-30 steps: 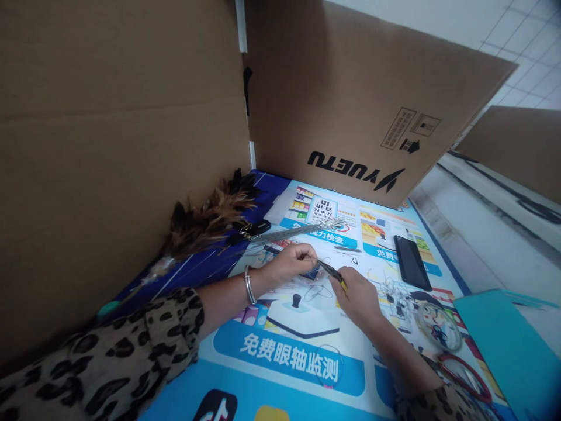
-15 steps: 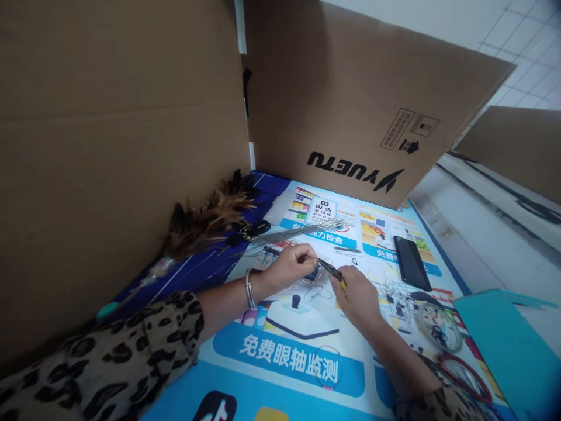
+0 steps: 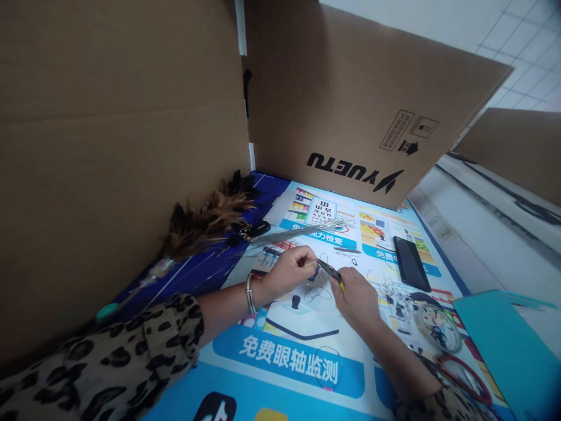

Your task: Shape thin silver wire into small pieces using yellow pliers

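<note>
- Nearest, on the printed table cover (image 3: 249, 392), a thin wire loop (image 3: 341, 365) lies flat, in the same place as a moment ago and apart from both hands.
- At the right, the right hand (image 3: 359, 298) is clenched around the yellow handles of the pliers (image 3: 329, 270). Its position is almost the same as before.
- At the left, the left hand (image 3: 289, 273) has thumb and finger pressed together. It seems to grasp a small piece (image 3: 315, 262), which is too tiny for me to name.
- This small piece is between the two hands, above the cover, just where the tips of the pliers come. Whether the tips already grip it, I cannot tell.
- What changes is little: the left wrist, with its bracelet (image 3: 250, 294), sits slightly lower in view. As I judge, the fine work on the same piece continues, and no step is finished.
- Farther, a bundle of thin wires (image 3: 298, 233) lies behind the left hand, untouched. To its right, the black phone (image 3: 412, 263) also rests without change.
- Farthest, the cardboard panel (image 3: 350, 99) stands upright as before.
</note>
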The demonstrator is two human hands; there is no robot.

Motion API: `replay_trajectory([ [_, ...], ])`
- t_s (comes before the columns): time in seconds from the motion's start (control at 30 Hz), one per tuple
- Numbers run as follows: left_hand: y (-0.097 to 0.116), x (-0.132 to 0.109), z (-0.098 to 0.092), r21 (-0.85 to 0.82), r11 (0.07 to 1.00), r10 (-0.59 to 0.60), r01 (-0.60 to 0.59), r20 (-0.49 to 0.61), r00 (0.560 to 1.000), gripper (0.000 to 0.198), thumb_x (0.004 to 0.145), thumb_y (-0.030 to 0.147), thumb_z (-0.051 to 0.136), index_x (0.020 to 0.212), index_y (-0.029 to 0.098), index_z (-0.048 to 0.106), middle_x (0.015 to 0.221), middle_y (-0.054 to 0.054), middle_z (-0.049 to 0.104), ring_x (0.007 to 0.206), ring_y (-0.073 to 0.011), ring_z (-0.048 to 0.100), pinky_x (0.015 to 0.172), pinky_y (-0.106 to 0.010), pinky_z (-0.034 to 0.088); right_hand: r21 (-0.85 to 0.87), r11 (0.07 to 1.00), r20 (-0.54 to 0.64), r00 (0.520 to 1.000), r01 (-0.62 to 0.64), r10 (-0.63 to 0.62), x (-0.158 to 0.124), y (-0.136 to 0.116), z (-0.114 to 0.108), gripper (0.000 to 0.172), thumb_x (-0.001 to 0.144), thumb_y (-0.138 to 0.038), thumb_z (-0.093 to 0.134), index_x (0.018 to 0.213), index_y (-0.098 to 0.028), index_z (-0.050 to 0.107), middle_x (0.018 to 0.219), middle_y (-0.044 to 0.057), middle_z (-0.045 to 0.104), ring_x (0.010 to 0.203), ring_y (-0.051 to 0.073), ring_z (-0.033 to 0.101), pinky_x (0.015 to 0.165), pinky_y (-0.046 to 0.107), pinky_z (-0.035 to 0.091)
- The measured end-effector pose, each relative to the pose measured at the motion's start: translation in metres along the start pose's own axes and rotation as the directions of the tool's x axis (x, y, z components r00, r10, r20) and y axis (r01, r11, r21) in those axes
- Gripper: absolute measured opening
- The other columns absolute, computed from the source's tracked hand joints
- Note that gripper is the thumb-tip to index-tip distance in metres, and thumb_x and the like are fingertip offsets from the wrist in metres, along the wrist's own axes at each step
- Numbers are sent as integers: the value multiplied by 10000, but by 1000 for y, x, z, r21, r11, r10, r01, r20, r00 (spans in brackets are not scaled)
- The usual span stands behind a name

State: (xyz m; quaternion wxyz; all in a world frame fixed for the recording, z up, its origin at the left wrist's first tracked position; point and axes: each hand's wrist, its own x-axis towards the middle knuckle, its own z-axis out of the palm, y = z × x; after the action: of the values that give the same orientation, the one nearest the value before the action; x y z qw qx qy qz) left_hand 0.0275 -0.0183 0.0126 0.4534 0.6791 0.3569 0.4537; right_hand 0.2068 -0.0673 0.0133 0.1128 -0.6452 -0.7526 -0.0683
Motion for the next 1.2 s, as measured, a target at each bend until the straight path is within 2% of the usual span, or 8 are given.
replay_trajectory([
  [0.2,-1,1,-1,-28,1000,5,-5,10,1000,75,682,80,452,652,130,498,628,24,462,593,-81,408,556,-198,329,6,1000,11,1000,-2,2,-1,1,1,220,853,-399,376,846,-206,479,788,27,547,744,160,508,565,238,265],
  [0.47,-1,1,0,15,999,47,-47,-3,999,84,672,63,453,648,135,488,614,31,452,580,-78,397,545,-194,319,76,997,33,999,-1,-2,1,1,2,242,865,-399,347,862,-202,487,805,34,540,775,155,509,590,227,297],
  [0.8,3,-1,1,120,989,94,-86,-57,994,87,671,68,467,616,134,483,602,31,449,584,-81,396,550,-200,315,17,1000,9,1000,-17,17,-1,-2,-1,225,859,-389,365,848,-200,486,807,36,529,757,156,499,572,231,284],
  [1.03,1,2,-1,-76,997,-8,12,47,999,71,729,139,471,687,124,526,645,9,494,608,-89,439,563,-206,351,94,996,22,1000,3,-5,1,3,2,236,863,-385,351,884,-199,496,815,35,533,787,155,505,615,227,319],
  [1.2,1,2,-2,-150,986,-57,71,93,994,75,729,175,500,683,123,530,636,8,496,594,-89,448,556,-209,362,144,989,32,999,22,-26,2,5,3,244,862,-390,349,883,-201,502,812,33,543,779,152,511,625,226,331],
])
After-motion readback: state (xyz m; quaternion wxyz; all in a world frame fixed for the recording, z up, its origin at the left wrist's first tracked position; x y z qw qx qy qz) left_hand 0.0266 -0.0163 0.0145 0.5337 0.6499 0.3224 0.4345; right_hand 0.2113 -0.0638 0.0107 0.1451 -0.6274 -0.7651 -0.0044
